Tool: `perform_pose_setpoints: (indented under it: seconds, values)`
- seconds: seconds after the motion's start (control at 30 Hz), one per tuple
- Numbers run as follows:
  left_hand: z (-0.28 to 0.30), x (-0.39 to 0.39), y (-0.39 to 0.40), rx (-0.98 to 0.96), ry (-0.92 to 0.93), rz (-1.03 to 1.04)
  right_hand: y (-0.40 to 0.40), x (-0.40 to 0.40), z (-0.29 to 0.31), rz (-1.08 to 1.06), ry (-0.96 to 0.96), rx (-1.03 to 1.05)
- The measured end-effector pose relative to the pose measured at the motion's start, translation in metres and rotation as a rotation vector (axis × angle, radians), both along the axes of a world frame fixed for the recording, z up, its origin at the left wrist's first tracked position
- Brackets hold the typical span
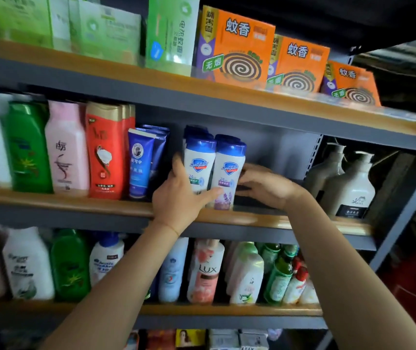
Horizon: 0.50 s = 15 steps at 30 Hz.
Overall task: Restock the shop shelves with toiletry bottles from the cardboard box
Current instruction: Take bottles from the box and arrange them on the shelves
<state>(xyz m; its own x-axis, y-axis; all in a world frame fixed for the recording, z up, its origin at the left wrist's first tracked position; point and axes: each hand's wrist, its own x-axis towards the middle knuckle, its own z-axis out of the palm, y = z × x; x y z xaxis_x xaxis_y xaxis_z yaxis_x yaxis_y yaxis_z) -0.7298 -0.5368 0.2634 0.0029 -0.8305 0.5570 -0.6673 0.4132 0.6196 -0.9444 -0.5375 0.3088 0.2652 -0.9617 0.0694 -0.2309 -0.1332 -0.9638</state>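
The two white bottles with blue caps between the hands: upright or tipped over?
Upright. Both white bottles stand caps up on the middle shelf, left hand gripping one, right hand beside the other.

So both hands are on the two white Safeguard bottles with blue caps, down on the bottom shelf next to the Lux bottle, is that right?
Not quite. The head view shows the left hand and right hand at the two Safeguard bottles on the middle shelf; the Lux bottle stands one shelf below.
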Motion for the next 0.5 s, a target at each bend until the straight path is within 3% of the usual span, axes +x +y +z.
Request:
perform_pose_setpoints:
  seconds: [0.2,0.4,0.5]
  values:
    - [-0.002,0.002,-0.001,-0.029,0.064,-0.018,0.004,0.012,-0.001,0.168,0.060,-0.038]
    - [0.002,0.009,0.013,-0.061,0.110,-0.099,-0.018,0.030,-0.003,0.197,-0.069,-0.083]
    - [0.000,0.009,0.035,-0.317,0.025,0.051,-0.017,0.026,-0.005,0.211,-0.069,-0.105]
